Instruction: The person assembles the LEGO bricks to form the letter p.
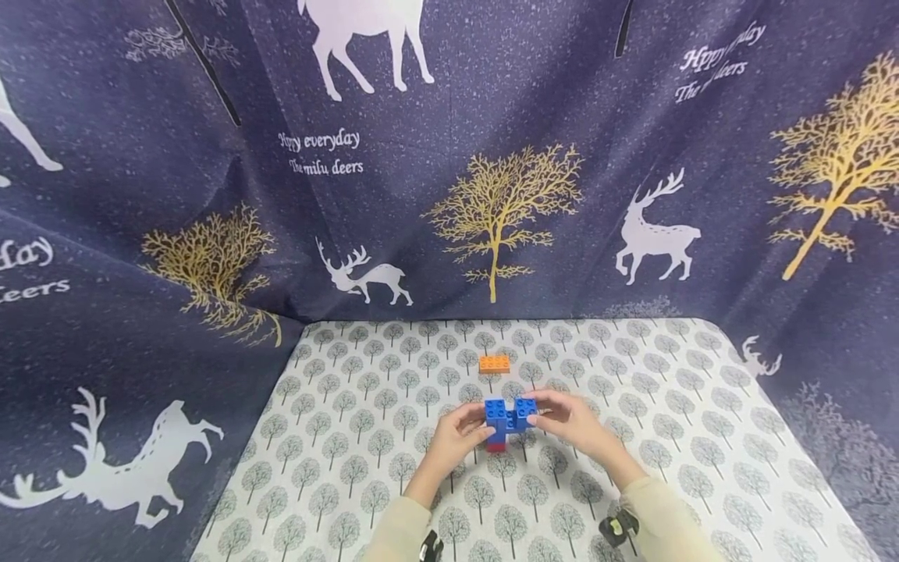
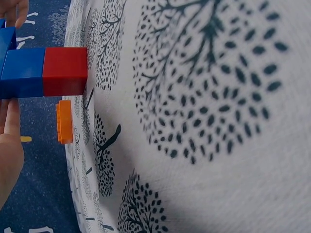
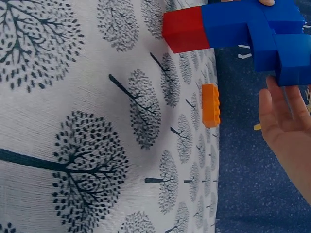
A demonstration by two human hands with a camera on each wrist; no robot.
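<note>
Both hands hold a build of toy building bricks over the table. A red brick point(image 1: 495, 447) forms its foot, with a column of blue bricks point(image 1: 496, 428) above it. To the right, a lower blue brick juts out sideways and bears another blue brick point(image 1: 525, 409). My left hand point(image 1: 453, 439) grips the column from the left, thumb on the near side. From the right, my right hand point(image 1: 574, 423) pinches the outer blue brick between thumb and fingers. In the right wrist view, fingers of the right hand point(image 3: 286, 111) lie against the blue brick point(image 3: 293, 60).
An orange brick point(image 1: 495, 364) with studs up lies on the table behind the build. The tree-print cloth point(image 1: 316, 468) covers the table. A dark blue curtain with deer and trees point(image 1: 562, 101) hangs along the back and sides.
</note>
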